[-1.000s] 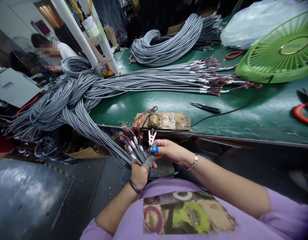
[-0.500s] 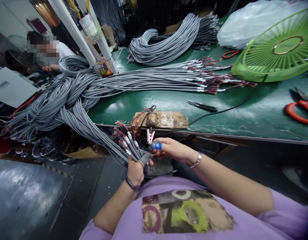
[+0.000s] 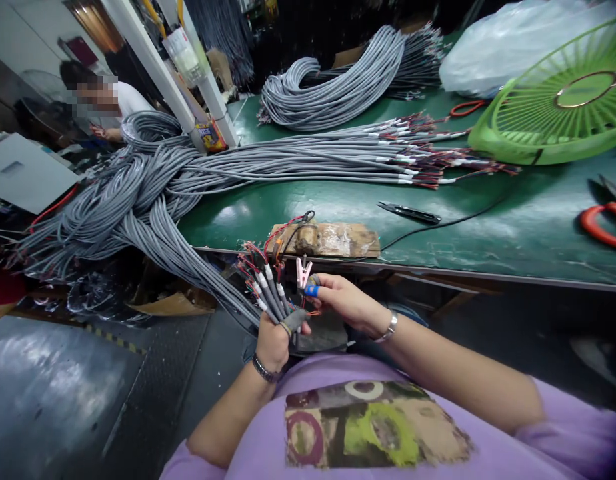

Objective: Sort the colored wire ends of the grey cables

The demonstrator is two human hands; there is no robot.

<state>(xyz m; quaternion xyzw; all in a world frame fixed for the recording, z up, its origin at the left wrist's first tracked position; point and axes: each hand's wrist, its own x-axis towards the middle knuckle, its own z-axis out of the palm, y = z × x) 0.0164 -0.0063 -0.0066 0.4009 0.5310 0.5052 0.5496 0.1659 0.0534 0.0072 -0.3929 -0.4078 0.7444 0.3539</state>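
My left hand (image 3: 275, 341) is closed around a bundle of grey cables (image 3: 272, 299), a grey cover on its thumb. White sleeves and splayed coloured wire ends (image 3: 253, 263) stick up past the grip. Close by on the right, my right hand (image 3: 341, 301) has its fingers pinched together, with blue tape round one digit. Thin red and orange wires (image 3: 314, 312) run between the two hands and appear to be in that pinch; the fingertips are partly hidden. A pink clothespin (image 3: 303, 272) stands just above my right fingertips, at the bench edge.
On the green bench (image 3: 338, 197) lie a wooden block (image 3: 345, 240), black snips (image 3: 409, 213) and red-handled scissors (image 3: 605, 217). Long grey cables (image 3: 288, 160) stretch behind, beside a coiled bundle (image 3: 338, 93). A green fan (image 3: 553, 100) stands at right. Another person (image 3: 128, 100) is at far left.
Both hands and the cable ends appear slightly farther right, partly with a small view shift. The wires between my hands show more plainly, and my right fingers have moved slightly off my left thumb.
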